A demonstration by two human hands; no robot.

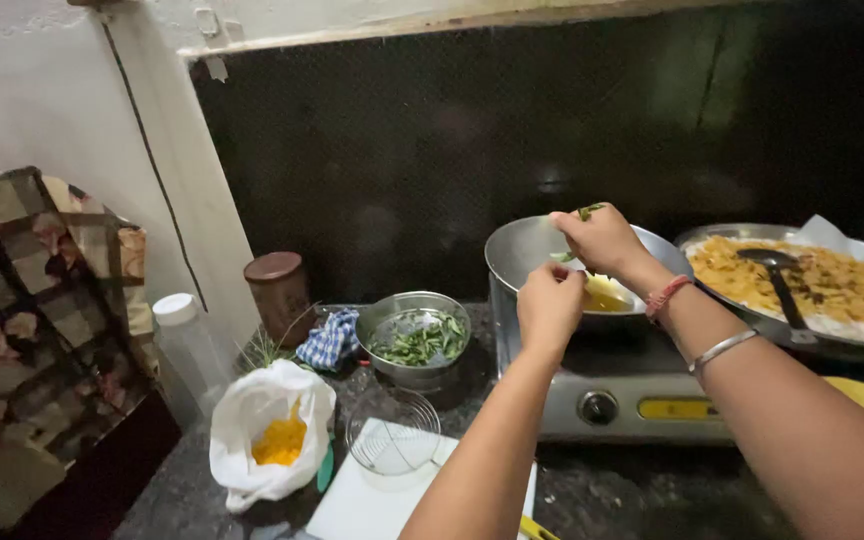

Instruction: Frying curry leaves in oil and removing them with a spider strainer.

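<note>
Green leaf sprig [588, 211]: small, dark green, pinched above the steel pan [522, 250] at about 1 o'clock from frame centre. The pan holds a pale yellow lump and sits on the stove [652, 405].

Around, left to right: clear plastic bottle [184, 350] at 9 o'clock; white bag of yellow powder [267, 430]; brown-lidded jar [278, 290]; checked blue cloth [332, 340]; steel bowl of chopped greens [418, 338]; empty glass bowl [392, 432] on the dark desk [642, 495]. At 3 o'clock, a wide tray of yellow rice [822, 285] with a dark ladle [777, 280] lying in it.

Left hand [549, 305]: fingers clenched in a loose fist at the pan's near rim (whether they hold anything, cannot tell). Right hand [602, 240]: reaching across from 4 o'clock, fingers grasping the sprig; red thread and metal bangle on the wrist.
</note>
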